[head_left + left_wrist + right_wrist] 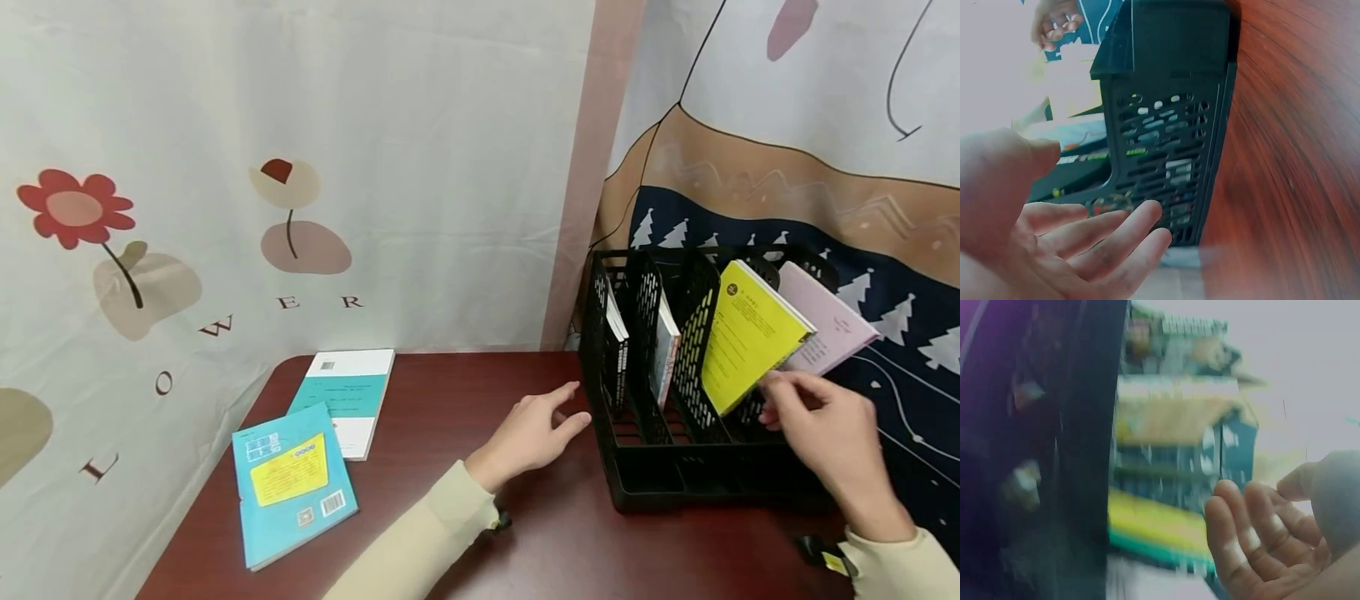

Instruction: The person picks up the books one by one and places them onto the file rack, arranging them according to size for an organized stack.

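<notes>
A black file rack (648, 479) with perforated dividers holds several books. The yellow book (753, 333) leans tilted in a right-hand compartment, with a pink book (828, 321) to its right. Thin books stand further left, one white-edged (617, 333), another grey-blue (666, 354). My right hand (832, 433) is at the lower right of the yellow book, fingers loosely bent; the right wrist view shows nothing in it and is blurred. My left hand (525, 437) hovers beside the rack's left side, fingers extended and holding nothing. Its palm and fingers (1116, 237) appear near the perforated side in the left wrist view.
On the left of the reddish-brown table (465, 392), a blue book with a yellow label (296, 533) overlaps a white and teal book (341, 396). Printed cloth (450, 167) hangs behind the table. The rack stands near the back right.
</notes>
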`<control>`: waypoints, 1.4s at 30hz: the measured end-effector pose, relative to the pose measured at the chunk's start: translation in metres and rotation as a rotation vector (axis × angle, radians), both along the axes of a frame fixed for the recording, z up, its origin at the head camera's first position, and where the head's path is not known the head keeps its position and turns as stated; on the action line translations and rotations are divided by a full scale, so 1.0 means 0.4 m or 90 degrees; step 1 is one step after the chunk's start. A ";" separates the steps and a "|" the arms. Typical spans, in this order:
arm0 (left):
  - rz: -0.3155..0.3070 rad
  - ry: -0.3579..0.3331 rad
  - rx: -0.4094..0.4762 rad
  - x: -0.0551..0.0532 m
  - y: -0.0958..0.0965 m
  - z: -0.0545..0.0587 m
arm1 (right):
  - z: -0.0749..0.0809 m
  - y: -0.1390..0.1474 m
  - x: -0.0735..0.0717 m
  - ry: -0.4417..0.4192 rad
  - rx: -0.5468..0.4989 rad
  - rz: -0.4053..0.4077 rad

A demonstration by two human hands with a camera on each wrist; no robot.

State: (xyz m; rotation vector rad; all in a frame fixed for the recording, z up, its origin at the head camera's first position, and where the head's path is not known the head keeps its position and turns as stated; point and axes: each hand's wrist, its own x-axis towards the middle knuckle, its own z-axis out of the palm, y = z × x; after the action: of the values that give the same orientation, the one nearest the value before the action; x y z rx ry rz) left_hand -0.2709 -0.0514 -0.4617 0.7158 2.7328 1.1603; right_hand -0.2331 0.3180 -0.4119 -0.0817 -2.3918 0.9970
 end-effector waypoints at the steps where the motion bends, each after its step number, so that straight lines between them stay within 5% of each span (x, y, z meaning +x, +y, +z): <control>1: 0.004 0.009 0.001 0.004 -0.013 0.002 | -0.006 -0.021 0.003 0.007 -0.015 0.027; 11: 0.106 0.054 -0.012 0.046 -0.174 0.024 | -0.070 -0.231 0.007 -0.008 -0.037 0.263; 19: 0.228 0.037 -0.068 0.079 -0.326 0.009 | -0.093 -0.357 -0.013 -0.139 -0.138 0.433; 31: 0.308 0.017 -0.191 0.143 -0.577 0.014 | -0.149 -0.536 0.023 -0.305 -0.095 0.538; 42: 0.365 -0.049 -0.297 0.124 -0.855 -0.006 | -0.202 -0.696 0.059 -0.331 -0.131 0.613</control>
State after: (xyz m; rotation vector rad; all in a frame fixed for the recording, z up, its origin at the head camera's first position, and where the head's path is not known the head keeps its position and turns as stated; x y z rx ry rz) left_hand -0.2214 -0.3936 -0.4639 -0.1748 3.0487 0.5306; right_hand -0.2093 0.0398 -0.4927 0.9206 -2.8028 1.8169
